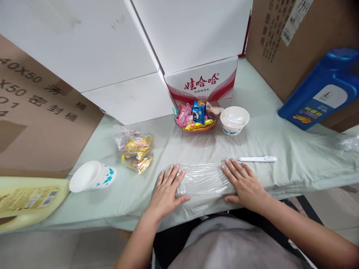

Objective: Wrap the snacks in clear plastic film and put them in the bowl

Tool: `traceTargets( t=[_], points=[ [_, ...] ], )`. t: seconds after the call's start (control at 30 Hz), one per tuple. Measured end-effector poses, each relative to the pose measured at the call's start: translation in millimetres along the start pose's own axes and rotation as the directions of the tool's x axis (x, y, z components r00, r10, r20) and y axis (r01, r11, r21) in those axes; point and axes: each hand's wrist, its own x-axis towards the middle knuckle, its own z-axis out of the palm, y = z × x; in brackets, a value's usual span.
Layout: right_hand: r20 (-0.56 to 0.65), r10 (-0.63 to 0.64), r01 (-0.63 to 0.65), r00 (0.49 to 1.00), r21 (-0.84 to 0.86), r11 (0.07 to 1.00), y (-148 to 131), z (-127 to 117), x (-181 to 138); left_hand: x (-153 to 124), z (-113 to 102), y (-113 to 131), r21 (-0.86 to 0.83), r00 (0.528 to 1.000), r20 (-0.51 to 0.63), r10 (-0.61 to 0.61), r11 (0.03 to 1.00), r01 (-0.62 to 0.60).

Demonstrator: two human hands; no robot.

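Note:
A sheet of clear plastic film (206,179) lies wrinkled on the cloth-covered table near its front edge. My left hand (167,192) rests flat at the film's left end, fingers spread and thumb pointing inward. At the right end my right hand (243,184) also lies flat with its fingers apart. Just beyond the right fingertips is a white utility knife (256,159). Behind the film stands a reddish glass bowl (193,130) of wrapped sweets, and beside it a paper cup (234,121) with clear plastic in its mouth.
Packs of yellow-wrapped snacks (137,149) lie to the left, near a tilted paper cup (94,176) and a pale yellow jug (30,201). A blue bottle (322,89) leans at the right. White boxes (200,80) and brown cartons (36,108) line the back and sides.

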Motion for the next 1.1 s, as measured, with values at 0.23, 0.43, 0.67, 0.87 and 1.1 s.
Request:
traceTargets(
  t=[0.23,0.43,0.67,0.87,1.1],
  points=[
    [-0.072,-0.008,0.015,0.997,0.102,0.995,-4,-17,10,15,-26,29,-0.097,0.980,-0.197,0.009,0.995,-0.029],
    [-0.064,-0.072,0.086,0.995,0.246,0.966,-12,-11,32,44,-13,57,-0.251,0.978,-0.180,0.106,0.956,-0.149],
    [-0.018,-0.050,0.052,0.999,0.097,0.994,-9,10,32,50,-8,52,-0.254,0.999,-0.043,0.029,0.966,-0.039],
    [0.051,-0.281,0.266,0.958,0.206,0.942,-25,-22,20,53,-13,47,-0.259,0.999,-0.008,0.041,0.965,-0.042],
    [0.179,-0.348,0.269,0.920,0.356,0.895,-14,-35,-18,52,-7,43,-0.248,0.998,-0.034,0.051,0.967,-0.058]
  ],
)
